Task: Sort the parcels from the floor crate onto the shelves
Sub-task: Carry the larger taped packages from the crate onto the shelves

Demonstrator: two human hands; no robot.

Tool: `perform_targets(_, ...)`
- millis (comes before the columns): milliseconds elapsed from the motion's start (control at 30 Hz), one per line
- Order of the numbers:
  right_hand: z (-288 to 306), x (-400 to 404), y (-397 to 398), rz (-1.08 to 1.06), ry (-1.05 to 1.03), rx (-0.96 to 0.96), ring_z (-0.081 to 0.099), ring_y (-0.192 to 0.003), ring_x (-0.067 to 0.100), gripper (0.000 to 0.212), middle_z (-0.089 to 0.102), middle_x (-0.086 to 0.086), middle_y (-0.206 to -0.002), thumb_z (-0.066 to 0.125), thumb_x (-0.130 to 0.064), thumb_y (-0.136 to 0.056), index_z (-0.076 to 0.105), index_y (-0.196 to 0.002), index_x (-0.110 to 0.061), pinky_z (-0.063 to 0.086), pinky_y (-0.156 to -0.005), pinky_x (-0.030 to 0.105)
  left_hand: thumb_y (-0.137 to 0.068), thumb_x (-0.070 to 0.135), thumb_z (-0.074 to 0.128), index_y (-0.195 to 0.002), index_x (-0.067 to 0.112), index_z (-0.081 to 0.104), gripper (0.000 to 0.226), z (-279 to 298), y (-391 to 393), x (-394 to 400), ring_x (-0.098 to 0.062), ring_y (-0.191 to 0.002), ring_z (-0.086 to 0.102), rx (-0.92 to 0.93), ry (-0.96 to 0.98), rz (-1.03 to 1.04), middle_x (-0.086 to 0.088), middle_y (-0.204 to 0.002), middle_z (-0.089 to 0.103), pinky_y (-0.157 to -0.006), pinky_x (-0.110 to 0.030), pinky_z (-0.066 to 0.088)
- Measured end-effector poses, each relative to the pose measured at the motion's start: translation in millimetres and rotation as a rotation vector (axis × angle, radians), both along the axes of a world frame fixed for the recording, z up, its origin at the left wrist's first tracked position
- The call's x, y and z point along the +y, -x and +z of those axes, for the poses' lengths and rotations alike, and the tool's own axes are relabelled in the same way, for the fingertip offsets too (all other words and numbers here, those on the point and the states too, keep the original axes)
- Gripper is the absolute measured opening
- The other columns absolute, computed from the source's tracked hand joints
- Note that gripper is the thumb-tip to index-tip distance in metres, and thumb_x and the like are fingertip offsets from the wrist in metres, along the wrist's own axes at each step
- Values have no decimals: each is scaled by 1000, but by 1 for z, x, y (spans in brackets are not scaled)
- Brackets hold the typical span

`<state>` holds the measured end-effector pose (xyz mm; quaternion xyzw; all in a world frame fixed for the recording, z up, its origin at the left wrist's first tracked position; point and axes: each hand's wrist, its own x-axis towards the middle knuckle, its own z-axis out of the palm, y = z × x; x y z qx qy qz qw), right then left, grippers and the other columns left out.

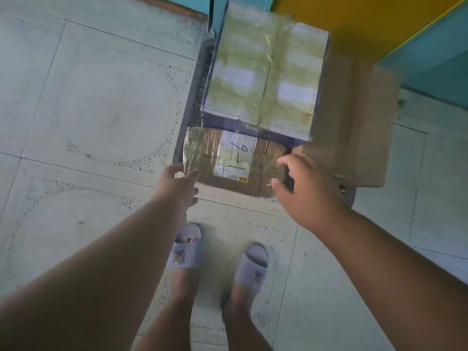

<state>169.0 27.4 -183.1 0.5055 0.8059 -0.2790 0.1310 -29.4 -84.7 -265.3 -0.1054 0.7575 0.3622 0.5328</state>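
- The brown parcel (234, 160) has a white label (234, 158) with handwritten "9" and "1".
- Left hand (177, 183) and right hand (306, 188) touch its sides, fingers loosely apart.

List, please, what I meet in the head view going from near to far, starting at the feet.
Slippers → hands, left and right → brown parcel with a handwritten label → purple-edged taped parcel → yellow panel.

The dark grey plastic floor crate (192, 102) is mostly hidden under parcels. The tall taped purple-edged box (266, 72) is motion-blurred, and its top is cut off.
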Motion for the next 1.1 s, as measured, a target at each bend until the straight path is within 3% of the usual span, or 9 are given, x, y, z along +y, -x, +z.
perform_targets(100, -18, -1, -2, -26, 71, -20, 60, -104, 20, 48, 47, 2, -141, 53, -35, -99, 43, -144, -22, 49, -87, 37, -90, 31, 72, -121, 22, 52, 38, -3, -3, 0, -24, -104, 66, -43, -65, 149, -11, -117, 64, -89, -39, 57)
perform_targets(267, -49, -12, -11, -51, 117, -31, 60, -110, 19, 49, 29, 2, -156, 51, -32, -100, 45, -146, -16, 47, -89, 31, -83, 30, 79, -99, 29, 55, 29, 3, -16, 1, -21, -95, 71, 23, -148, 230, -9, -106, 71, -93, -41, 56)
perform_targets(367, -56, -18, -14, -118, 98, 34, 58, -107, 16, 44, 34, 4, -152, 53, -31, -99, 52, -141, -15, 41, -87, 25, -78, 26, 78, -106, 30, 57, 36, 10, -19, -6, -25, -99, 71, 33, -230, 176, -12, -107, 72, -92, -40, 57)
perform_targets(500, -35, -28, -16, -212, 61, 175, 54, -89, 9, 40, 44, 1, -138, 59, -33, -97, 55, -134, -20, 44, -76, 23, -91, 15, 66, -118, 9, 60, 28, 35, -4, -25, -30, -99, 72, 23, -286, 168, -10, -95, 76, -95, -43, 55)
perform_targets(567, -10, -34, -17, -243, 70, 224, 53, -93, 7, 46, 44, -2, -137, 62, -37, -95, 49, -137, -25, 39, -70, 15, -96, 12, 59, -108, 9, 62, 13, 58, 5, -42, -27, -90, 72, 7, -298, 168, -5, -82, 76, -92, -43, 55)
perform_targets(700, 72, -34, -16, -322, 328, 351, 43, -127, 5, 65, 42, -13, -147, 72, -42, -88, 37, -143, -41, 36, -94, 25, -98, 11, 50, -95, 11, 64, 14, 132, 16, -69, -26, -83, 70, -58, -348, 150, -9, -86, 72, -79, -39, 58)
perform_targets(767, 124, -34, -17, -403, 520, 454, 59, -114, 9, 54, 58, -16, -129, 78, -32, -85, 50, -129, -44, 50, -88, 27, -98, 10, 46, -98, 11, 64, 18, 180, 16, -73, -22, -78, 73, -108, -393, 134, -8, -86, 73, -70, -33, 60)
perform_targets(867, 203, -34, -26, -473, 663, 587, 71, -102, 29, 41, 72, 5, -111, 77, -11, -83, 62, -111, -36, 60, -87, 43, -99, 11, 44, -103, 9, 65, 22, 253, 9, -65, -20, -74, 72, -121, -456, 153, -5, -82, 74, -70, -31, 59)
perform_targets(1100, 375, -46, -54, -402, 500, 696, 73, -98, 20, 32, 76, -2, -105, 73, -19, -89, 65, -112, -41, 58, -91, 51, -99, 22, 56, -119, 7, 57, 25, 438, -23, -30, -31, -84, 71, -34, -685, 167, -11, -89, 75, -85, -45, 60)
